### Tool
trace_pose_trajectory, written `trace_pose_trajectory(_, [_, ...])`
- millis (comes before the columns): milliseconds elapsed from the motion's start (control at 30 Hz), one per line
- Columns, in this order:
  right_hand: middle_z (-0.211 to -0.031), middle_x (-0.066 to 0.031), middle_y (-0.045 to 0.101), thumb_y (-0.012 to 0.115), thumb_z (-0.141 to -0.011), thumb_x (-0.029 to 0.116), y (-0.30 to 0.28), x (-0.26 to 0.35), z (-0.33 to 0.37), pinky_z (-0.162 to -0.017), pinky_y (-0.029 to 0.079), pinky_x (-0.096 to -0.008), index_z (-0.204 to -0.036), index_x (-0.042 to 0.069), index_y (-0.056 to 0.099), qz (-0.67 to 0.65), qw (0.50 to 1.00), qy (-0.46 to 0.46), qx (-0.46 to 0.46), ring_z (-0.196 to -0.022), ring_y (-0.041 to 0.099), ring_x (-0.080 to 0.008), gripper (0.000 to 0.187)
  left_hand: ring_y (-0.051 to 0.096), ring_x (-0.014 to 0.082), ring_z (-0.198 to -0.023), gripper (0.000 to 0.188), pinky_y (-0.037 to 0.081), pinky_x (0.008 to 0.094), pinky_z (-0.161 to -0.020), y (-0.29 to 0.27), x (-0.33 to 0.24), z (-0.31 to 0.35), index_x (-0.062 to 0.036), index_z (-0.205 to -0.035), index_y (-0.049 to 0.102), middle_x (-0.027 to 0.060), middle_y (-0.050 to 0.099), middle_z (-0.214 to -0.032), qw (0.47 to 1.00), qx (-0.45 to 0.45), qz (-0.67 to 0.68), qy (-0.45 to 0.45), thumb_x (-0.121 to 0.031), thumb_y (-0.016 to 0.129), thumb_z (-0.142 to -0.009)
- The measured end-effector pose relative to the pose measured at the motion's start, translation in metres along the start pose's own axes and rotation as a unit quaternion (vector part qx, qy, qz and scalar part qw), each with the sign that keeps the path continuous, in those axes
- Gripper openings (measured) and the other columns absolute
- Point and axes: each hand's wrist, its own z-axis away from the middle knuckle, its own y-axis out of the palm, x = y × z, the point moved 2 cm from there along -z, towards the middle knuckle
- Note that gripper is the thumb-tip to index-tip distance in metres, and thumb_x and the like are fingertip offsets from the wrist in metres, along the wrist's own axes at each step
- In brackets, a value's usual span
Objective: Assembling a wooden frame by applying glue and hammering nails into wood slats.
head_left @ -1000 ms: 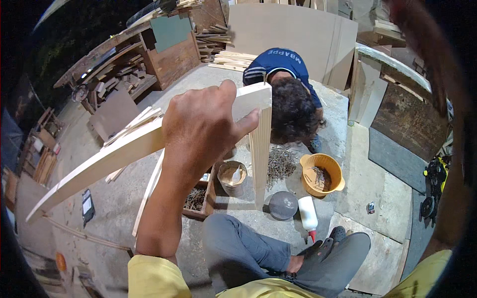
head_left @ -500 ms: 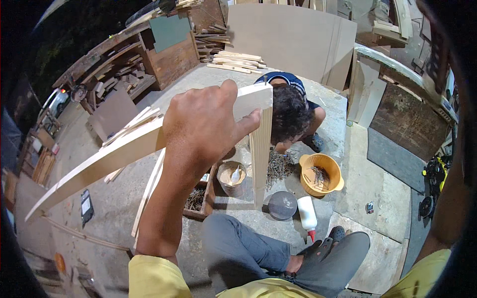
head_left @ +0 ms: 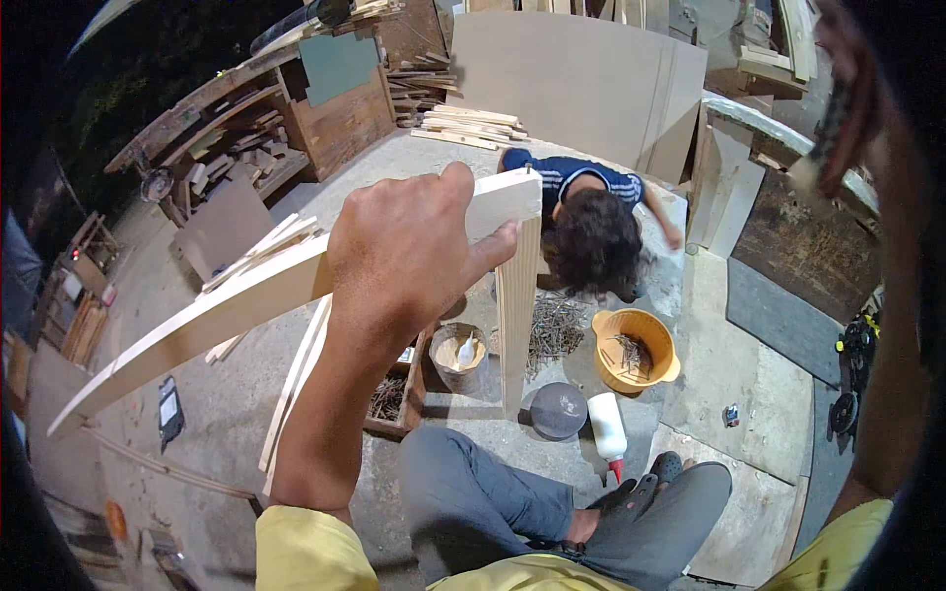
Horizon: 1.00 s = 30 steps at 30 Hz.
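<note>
My left hand (head_left: 399, 241) is closed round a long pale wooden board (head_left: 187, 340), its thumb against the near side. Under the board's right end stands an upright wooden piece (head_left: 517, 315), and the two meet at a corner. From the top of that corner a small nail (head_left: 529, 170) sticks up. At the upper right rim my right hand (head_left: 867, 84) is raised, dark and smeared. It seems to grip a dark, long thing whose kind I cannot make out.
A co-worker (head_left: 596, 231) crouches just beyond the upright, over a pile of nails (head_left: 555, 330). Near my legs are a yellow basin (head_left: 603, 360) with nails, a white glue bottle (head_left: 609, 428), a dark round block (head_left: 559, 410), a bucket (head_left: 458, 374) and a wooden box (head_left: 402, 419).
The co-worker has shifted, with the head lower and an arm now out to the right. My right hand has moved inward at the upper right rim. My left hand keeps its hold.
</note>
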Motion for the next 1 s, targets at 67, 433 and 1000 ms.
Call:
trace_pose_trajectory(67, [-0.085, -0.0089, 0.063, 0.056, -0.102, 0.032, 0.017, -0.006, 0.018, -0.065, 0.050, -0.0305, -0.135, 0.016, 0.057, -0.005, 0.992, -0.029, 0.125, -0.068, 0.057, -0.0134, 0.037, 0.069, 0.0287, -0.066, 0.056, 0.055, 0.0407, -0.066, -0.001, -0.001, 0.000, -0.0032, -0.090, 0.065, 0.0161, 0.070, -0.074, 1.000, 0.009, -0.003, -0.002, -0.059, 0.059, -0.089])
trace_pose_trajectory(433, [-0.079, -0.0025, 0.061, 0.051, -0.103, 0.041, -0.023, 0.013, -0.014, -0.054, 0.045, -0.0271, -0.131, 0.011, 0.059, -0.240, 0.964, -0.039, -0.111, -0.066, 0.055, -0.0095, 0.041, 0.069, 0.0325, -0.070, 0.055, 0.053, 0.0442, -0.068, -0.001, 0.000, 0.000, -0.0036, -0.088, 0.064, 0.0185, 0.069, -0.076, 1.000, 0.007, 0.025, -0.003, -0.058, 0.061, -0.087])
trace_pose_trajectory(1000, [-0.084, -0.0097, 0.063, 0.053, -0.104, 0.034, 0.022, 0.004, 0.032, -0.055, 0.048, -0.0281, -0.138, 0.011, 0.051, 0.015, 0.982, -0.171, 0.082, -0.064, 0.057, -0.0125, 0.041, 0.071, 0.0316, -0.075, 0.050, 0.055, 0.0415, -0.072, -0.006, -0.001, 0.006, -0.0047, -0.092, 0.063, 0.0162, 0.069, -0.076, 1.000, -0.010, 0.008, 0.010, -0.055, 0.062, -0.090])
